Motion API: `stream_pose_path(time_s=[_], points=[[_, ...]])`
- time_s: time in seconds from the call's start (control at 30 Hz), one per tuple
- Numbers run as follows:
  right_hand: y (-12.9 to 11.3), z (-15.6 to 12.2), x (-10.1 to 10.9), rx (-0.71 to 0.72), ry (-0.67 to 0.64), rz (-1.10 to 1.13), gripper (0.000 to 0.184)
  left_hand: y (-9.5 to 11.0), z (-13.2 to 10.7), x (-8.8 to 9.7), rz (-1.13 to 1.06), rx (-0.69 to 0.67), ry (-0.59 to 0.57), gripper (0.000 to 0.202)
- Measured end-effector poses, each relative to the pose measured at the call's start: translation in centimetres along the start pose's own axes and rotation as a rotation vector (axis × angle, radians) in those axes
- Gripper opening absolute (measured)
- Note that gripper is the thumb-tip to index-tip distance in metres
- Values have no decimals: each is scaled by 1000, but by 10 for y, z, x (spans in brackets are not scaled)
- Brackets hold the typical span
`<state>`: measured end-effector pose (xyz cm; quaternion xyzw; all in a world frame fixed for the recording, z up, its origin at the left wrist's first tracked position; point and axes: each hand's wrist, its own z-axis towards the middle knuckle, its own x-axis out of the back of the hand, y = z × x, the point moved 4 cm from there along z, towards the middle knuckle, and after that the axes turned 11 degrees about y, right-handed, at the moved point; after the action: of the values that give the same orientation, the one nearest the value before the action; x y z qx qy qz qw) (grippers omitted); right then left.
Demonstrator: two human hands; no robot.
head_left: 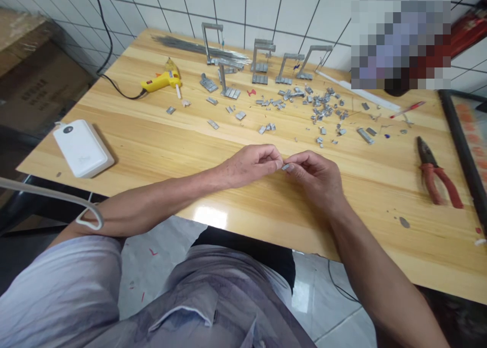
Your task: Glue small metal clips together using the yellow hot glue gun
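Note:
My left hand [259, 163] and my right hand [317, 175] meet above the middle of the wooden table [160, 150]. A small grey metal piece [285, 167] is pinched between my right thumb and index finger. The fingertips of my left hand are closed together right beside it; whether they also grip it I cannot make out. Beyond my hands lie scattered grey metal pieces [323, 104], some flat and some bent. Several small grey frames on flat bases, such as one bent frame [259, 59], stand upright near the wall.
A yellow glue gun [162, 80] lies at the back left, near a bundle of thin metal rods [198, 47]. A white power bank [81, 147] is at the left. Red-handled pliers [433, 173] and a red pen [408, 109] lie at the right.

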<state>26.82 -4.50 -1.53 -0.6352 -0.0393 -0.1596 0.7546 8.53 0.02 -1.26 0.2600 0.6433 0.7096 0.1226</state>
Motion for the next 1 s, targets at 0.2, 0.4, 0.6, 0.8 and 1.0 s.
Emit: stream_pose_path(time_s=[0.2, 0.4, 0.6, 0.8, 1.0], points=[[-1, 0, 0, 87, 14, -90, 14, 0, 1, -1, -30, 10, 18, 22], [-8, -2, 0, 233, 28, -200, 8, 3, 2, -1, -77, 61, -1, 21], [-8, -2, -1, 329, 15, -290, 10, -3, 5, -1, -130, 195, -56, 17], [-13, -5, -2, 425, 11, -312, 13, -5, 6, -1, -238, 271, -108, 14], [-16, -8, -3, 605, 37, -312, 13, -4, 5, -1, -253, 306, -129, 12]])
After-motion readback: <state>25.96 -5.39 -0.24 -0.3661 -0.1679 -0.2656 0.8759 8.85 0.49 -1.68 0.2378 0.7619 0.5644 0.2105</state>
